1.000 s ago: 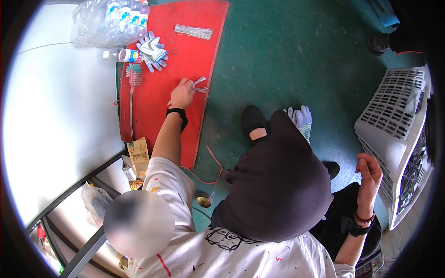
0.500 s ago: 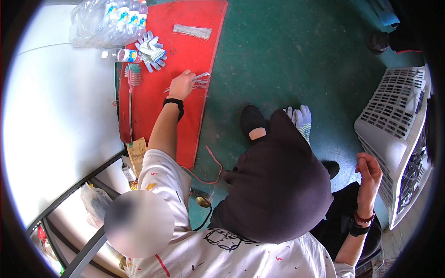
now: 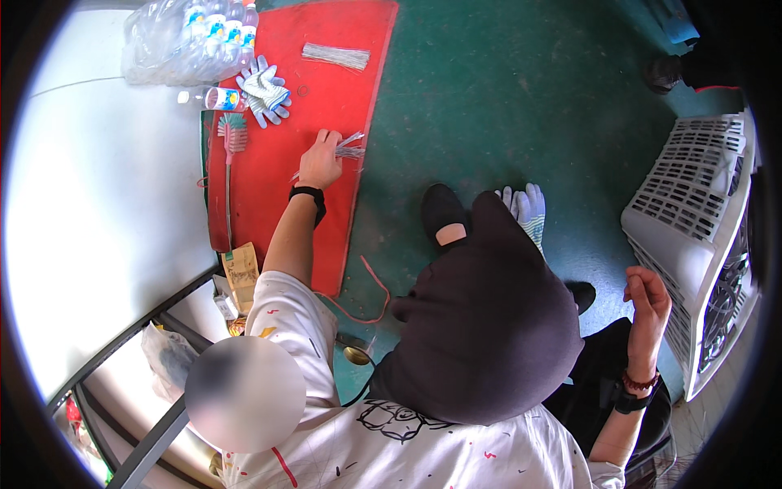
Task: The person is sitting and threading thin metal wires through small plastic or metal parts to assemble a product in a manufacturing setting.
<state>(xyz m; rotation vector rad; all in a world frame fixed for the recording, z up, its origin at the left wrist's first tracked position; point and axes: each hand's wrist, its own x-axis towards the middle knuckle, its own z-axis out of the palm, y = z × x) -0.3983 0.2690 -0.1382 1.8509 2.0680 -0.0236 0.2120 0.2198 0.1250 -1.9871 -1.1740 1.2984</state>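
Note:
On the red mat [image 3: 277, 175], my left hand [image 3: 320, 161] is closed over a bundle of thin metal wires [image 3: 350, 150]. Wire ends stick out to the right of my fingers, and a few show on the other side of the hand. How many strands lie in the grip is hidden. A second bundle of straight wires [image 3: 335, 55] lies farther up the mat. At the right, beside the white plastic basket, my right hand [image 3: 649, 300] is raised with its fingers loosely bent and nothing visible in it.
Work gloves [image 3: 265, 91], a bottle [image 3: 213, 99] and a long-handled brush [image 3: 232, 138] lie along the mat's left side. Packed bottles [image 3: 195, 41] stand beyond. A slatted white basket [image 3: 688, 191] holds dark cables. Another glove [image 3: 529, 213] and pink cord [image 3: 379, 285] are near my legs.
My left hand has shifted slightly, its fingers now pointing farther up the mat, and the wires' angle has turned a little. My right hand has hardly moved.

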